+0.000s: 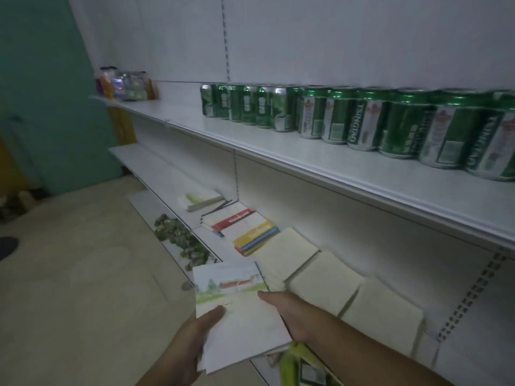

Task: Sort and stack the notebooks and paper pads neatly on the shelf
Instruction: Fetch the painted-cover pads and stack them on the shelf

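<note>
head, left hand (pixel 192 339), right hand (pixel 288 312) hold notebook (pixel 242 321), pads (pixel 326 277) on shelf (pixel 172 176)

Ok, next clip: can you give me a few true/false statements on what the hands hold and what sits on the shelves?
1. Both the left hand and the right hand hold the landscape-cover notebook. True.
2. The green cans stand on the same level as the cream pads. False: the cans are on the upper shelf, and the pads lie one level lower.
3. The cream pads lie side by side in a row. True.
4. The upper shelf carries only cans. False: colourful packets sit at its far left end.
</note>
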`<action>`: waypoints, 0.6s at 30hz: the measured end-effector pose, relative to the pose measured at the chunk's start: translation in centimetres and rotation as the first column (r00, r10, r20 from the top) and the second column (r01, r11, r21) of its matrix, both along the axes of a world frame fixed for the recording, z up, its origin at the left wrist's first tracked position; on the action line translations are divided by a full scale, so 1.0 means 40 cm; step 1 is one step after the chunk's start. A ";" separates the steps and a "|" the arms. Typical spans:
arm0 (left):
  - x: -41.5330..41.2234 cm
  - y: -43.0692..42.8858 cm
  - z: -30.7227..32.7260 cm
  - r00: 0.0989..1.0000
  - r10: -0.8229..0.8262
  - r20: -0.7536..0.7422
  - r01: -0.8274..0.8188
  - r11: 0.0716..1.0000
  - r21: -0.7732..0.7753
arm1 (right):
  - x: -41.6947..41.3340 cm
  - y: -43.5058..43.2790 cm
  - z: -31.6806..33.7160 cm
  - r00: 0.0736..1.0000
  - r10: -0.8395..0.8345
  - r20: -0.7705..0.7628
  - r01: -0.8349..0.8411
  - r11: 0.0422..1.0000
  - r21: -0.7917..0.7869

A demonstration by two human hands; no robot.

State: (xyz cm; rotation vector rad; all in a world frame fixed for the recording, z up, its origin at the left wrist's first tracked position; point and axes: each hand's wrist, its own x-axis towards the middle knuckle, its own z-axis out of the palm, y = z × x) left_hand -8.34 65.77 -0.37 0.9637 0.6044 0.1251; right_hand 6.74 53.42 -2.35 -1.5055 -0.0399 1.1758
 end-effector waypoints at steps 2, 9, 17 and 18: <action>0.025 0.090 0.015 0.999 0.033 0.001 -0.033 0.999 0.014 | 0.026 0.116 -0.002 0.998 0.022 0.064 -0.021 1.000 -0.013; 0.090 0.444 -0.012 0.992 0.118 -0.048 -0.117 0.993 0.010 | 0.081 0.490 -0.054 0.976 0.045 0.214 -0.037 0.998 -0.040; 0.160 0.940 -0.094 0.983 0.103 -0.154 -0.095 0.994 0.056 | 0.137 0.953 -0.067 0.939 -0.024 0.344 0.040 0.998 -0.039; 0.180 0.997 -0.098 0.981 0.099 -0.167 -0.084 0.992 0.094 | 0.146 0.997 -0.064 0.941 -0.050 0.333 0.063 0.998 -0.030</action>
